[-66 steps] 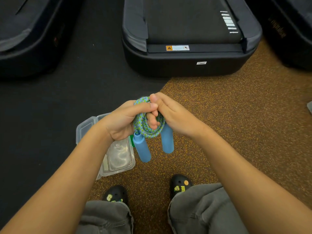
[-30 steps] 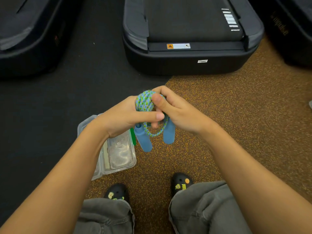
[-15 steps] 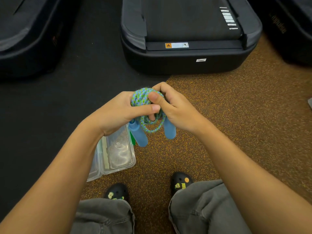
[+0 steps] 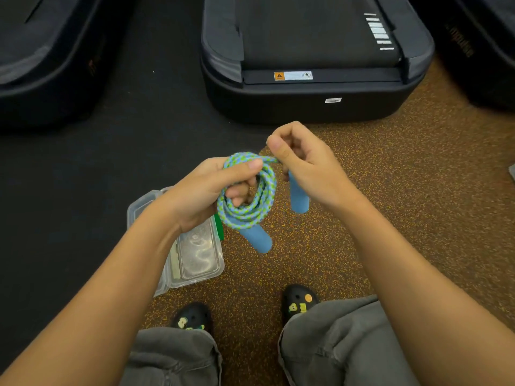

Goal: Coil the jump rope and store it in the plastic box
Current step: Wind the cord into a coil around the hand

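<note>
The left hand (image 4: pixel 206 190) is clamped on the coiled jump rope (image 4: pixel 248 196), held above the floor; the right hand (image 4: pixel 303 165) pinches its free strand and one blue handle (image 4: pixel 298 196). The plastic box (image 4: pixel 195 254) sits lower left. A loosened grip could let the coils spring apart.

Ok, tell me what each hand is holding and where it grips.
The left hand holds the coiled rope, thumb over the top of the loops. The right hand grips the upper end of one blue handle.
</note>
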### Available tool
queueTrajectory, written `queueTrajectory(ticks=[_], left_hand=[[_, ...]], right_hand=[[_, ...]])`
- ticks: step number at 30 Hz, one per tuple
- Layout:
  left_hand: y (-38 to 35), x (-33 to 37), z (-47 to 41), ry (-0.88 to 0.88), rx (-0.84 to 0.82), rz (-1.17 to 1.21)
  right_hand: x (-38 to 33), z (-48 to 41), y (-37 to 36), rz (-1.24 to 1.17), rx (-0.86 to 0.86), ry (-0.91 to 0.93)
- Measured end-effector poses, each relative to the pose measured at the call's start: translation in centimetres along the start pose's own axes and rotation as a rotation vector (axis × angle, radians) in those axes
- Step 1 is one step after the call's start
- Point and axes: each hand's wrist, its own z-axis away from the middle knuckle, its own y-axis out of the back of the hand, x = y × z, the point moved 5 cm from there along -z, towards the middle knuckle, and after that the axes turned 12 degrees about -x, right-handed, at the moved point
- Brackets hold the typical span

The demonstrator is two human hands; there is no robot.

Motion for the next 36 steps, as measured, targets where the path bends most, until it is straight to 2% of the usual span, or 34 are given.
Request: queueTrajectory(ticks=[4,6,8,10,12,18,26,28,31,36], left_hand=[[0.5,0.2,-0.1,-0.045,0.061,0.112],[1.1,0.2,-0.1,-0.056,0.124,0.148],[1.6,0.2,-0.2,-0.057,0.161,0.154],[1.8,0.0,-0.3,-0.052,0.179,0.128],[1.7,-0.1,-0.4,-0.038,0.152,0.072],[1.3,0.0,-0.5,-0.03,0.126,0.021],[2.3,0.2,-0.7,-0.073,0.324,-0.179],[2.5,-0.2,-0.7,-0.084,0.352,-0.222],[1.6,0.0,-0.7,-0.168,0.279,-0.256],[-0.1,-1.3,-1.1,-0.126,0.135,-0.165]], right_hand=[[0.6,0.1,-0.5,0.059,-0.019,-0.087],[1.0,0.2,-1.9,-0.021,-0.144,-0.166],[1.1,0.3,-3.6,-0.2,-0.298,-0.225],[0.9,0.7,-4.8,-0.242,-0.402,-0.218],[0.6,0.9,-5.4,-0.236,-0.435,-0.179],[0.6,0.3,-5.3,-0.21,-0.301,-0.125],[0.7,0.3,-4.7,-0.143,-0.093,-0.19],[0.6,0.3,-4.3,-0.196,-0.037,-0.187],[0.6,0.2,-3.5,-0.326,0.048,-0.19],[1.1,-0.2,-2.4,-0.684,0.19,-0.186]])
